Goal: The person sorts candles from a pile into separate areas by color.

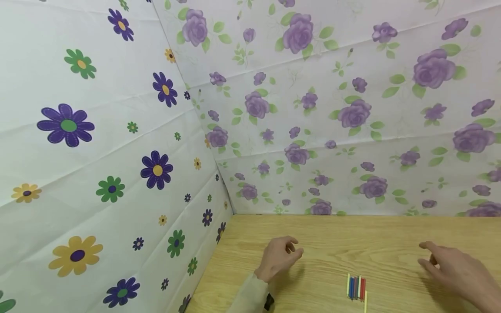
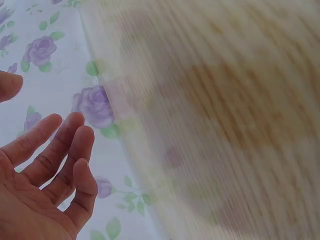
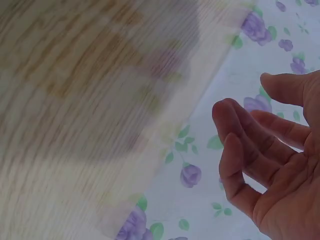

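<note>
Several thin coloured sticks (image 1: 355,288), which look like pencils or crayons, lie side by side on the wooden table (image 1: 325,243) in the head view. One pale yellow stick (image 1: 365,301) sits lower, at the frame's bottom edge. To their left my left hand (image 1: 278,257) hovers over the table with fingers loosely bent, holding nothing. On the other side my right hand (image 1: 455,269) is held above the table, also bare. In the wrist views the relaxed fingers of the left hand (image 2: 47,180) and right hand (image 3: 270,155) show with nothing in them.
A white sheet with purple roses (image 1: 336,169) hangs along the table's back edge. Another sheet with coloured daisies (image 1: 129,226) stands along the left side. A small black object (image 1: 268,301) shows by the left sleeve (image 1: 249,295).
</note>
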A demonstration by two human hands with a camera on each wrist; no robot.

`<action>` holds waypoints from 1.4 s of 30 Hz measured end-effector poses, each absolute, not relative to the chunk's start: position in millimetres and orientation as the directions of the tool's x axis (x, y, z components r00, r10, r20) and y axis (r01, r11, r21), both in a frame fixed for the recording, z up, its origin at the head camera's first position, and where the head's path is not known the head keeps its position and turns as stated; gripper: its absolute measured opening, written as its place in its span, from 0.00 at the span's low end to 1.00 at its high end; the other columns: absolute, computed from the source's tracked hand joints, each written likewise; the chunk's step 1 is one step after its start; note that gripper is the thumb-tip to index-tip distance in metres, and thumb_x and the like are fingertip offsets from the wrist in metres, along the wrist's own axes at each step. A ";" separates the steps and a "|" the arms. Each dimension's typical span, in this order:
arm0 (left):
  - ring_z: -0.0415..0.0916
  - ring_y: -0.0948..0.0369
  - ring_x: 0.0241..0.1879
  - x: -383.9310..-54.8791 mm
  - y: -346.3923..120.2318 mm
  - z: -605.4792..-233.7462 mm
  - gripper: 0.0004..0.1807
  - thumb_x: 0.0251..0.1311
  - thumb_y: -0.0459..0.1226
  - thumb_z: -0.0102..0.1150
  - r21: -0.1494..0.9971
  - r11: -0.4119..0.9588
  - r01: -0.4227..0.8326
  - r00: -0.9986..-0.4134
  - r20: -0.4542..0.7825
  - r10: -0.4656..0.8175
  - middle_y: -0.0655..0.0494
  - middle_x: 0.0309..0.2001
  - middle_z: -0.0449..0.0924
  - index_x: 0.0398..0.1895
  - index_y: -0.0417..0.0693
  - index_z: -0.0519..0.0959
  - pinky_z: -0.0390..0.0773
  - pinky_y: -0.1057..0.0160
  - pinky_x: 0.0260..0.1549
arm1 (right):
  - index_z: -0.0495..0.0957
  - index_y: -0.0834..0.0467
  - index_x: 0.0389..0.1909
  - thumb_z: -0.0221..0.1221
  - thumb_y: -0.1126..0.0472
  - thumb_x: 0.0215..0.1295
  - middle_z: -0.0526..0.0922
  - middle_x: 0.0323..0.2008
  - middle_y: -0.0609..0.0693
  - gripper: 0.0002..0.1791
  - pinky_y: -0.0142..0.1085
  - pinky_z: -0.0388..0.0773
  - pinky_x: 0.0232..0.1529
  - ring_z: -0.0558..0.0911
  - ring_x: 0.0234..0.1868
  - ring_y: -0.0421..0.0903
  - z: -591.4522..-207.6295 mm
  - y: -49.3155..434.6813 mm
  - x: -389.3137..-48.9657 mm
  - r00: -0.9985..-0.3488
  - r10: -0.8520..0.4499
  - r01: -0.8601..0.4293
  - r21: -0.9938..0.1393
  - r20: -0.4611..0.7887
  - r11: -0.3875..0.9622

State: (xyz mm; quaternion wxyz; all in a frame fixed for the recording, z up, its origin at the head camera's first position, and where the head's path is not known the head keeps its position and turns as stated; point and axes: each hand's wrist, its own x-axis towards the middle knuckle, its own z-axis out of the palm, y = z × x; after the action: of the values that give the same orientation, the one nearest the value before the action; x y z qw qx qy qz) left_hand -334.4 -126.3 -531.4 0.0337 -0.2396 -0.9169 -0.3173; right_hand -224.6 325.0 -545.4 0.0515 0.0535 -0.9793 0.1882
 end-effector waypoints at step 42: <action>0.74 0.82 0.27 -319.3 -103.8 -534.5 0.08 0.73 0.31 0.63 0.464 0.618 0.635 -0.768 0.290 0.571 0.55 0.35 0.93 0.45 0.43 0.91 0.75 0.81 0.31 | 0.82 0.71 0.59 0.63 0.67 0.76 0.88 0.33 0.44 0.16 0.31 0.74 0.25 0.75 0.23 0.30 -553.4 288.4 -228.4 -0.925 -0.342 -0.362 -0.652 0.165 0.666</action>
State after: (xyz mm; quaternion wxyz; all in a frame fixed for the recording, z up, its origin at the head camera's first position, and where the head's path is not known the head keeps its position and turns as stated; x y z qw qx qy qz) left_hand -319.3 -103.8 -534.5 0.0570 -0.3357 -0.8976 -0.2799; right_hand -228.4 288.4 -553.4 0.0142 0.1927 -0.9127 0.3601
